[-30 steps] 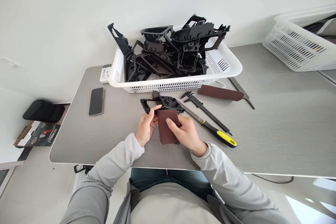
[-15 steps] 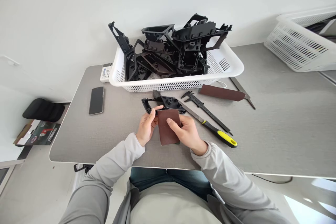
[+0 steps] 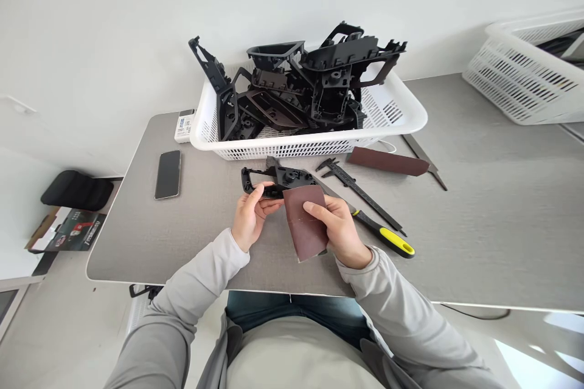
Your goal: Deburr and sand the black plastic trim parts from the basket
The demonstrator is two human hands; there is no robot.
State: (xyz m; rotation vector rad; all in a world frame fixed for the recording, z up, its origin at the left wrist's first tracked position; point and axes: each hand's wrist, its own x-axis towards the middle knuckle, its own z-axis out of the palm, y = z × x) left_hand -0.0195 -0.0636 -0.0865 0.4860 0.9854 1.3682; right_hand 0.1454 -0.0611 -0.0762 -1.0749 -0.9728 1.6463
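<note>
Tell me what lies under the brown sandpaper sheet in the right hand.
The brown sandpaper sheet overlaps a black moulded plastic trim piece held by the left hand; the covered stretch of that piece cannot be seen.

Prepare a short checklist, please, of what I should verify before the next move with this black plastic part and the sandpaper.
1. Left hand grips the black plastic part: ok, fingers wrap its frame.
2. Right hand holds the brown sandpaper sheet: ok, thumb lies on top.
3. Sheet touches the part: cannot tell, the view does not show the contact.
4. Area beside the sheet is free: not ok, the blade of the yellow-and-black-handled file lies right by its corner.
5. Phone is away from the hands: ok, it lies to their left on the table.
</note>
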